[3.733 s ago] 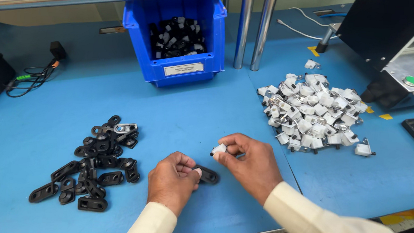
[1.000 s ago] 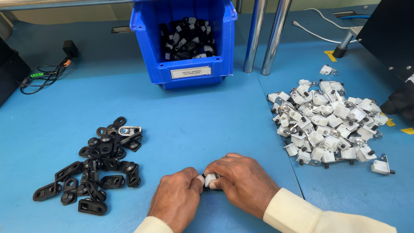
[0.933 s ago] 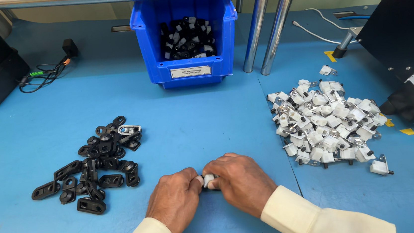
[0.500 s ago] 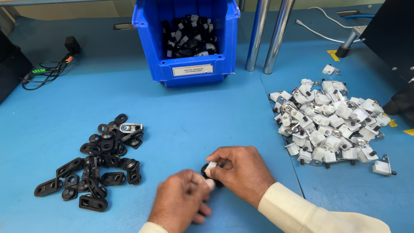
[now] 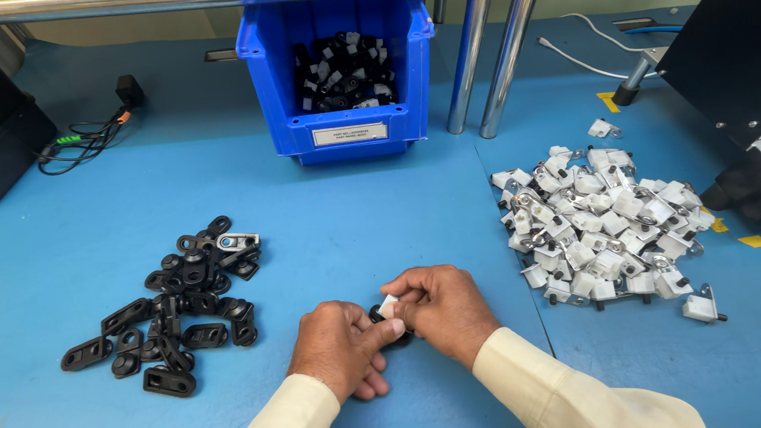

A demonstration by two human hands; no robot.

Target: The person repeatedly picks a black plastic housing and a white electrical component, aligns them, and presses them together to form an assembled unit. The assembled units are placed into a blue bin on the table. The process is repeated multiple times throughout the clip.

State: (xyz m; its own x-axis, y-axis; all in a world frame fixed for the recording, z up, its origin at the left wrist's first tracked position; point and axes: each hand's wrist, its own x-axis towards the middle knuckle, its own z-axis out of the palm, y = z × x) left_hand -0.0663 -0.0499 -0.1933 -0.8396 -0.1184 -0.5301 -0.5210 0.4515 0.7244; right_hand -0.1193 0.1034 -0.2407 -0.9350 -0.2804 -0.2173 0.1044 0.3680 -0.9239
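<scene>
Both hands meet low on the blue surface (image 5: 379, 232), just in front of the person. The right hand (image 5: 445, 310) pinches a small white piece (image 5: 388, 304) between thumb and forefinger, its fingers closed narrow around it, and the left hand (image 5: 337, 348) has its fingers curled up against the same spot, where a small black piece (image 5: 399, 336) shows beneath the white one (how the two parts sit together is hidden by the fingers). To the left of the hands lies a loose heap of black flat parts (image 5: 175, 311), near but not touching them. Well apart to the right is a larger pile of white parts (image 5: 604, 224). At the back stands a blue bin (image 5: 351, 133) holding mixed black and white pieces, beside two upright metal posts (image 5: 490, 58).
</scene>
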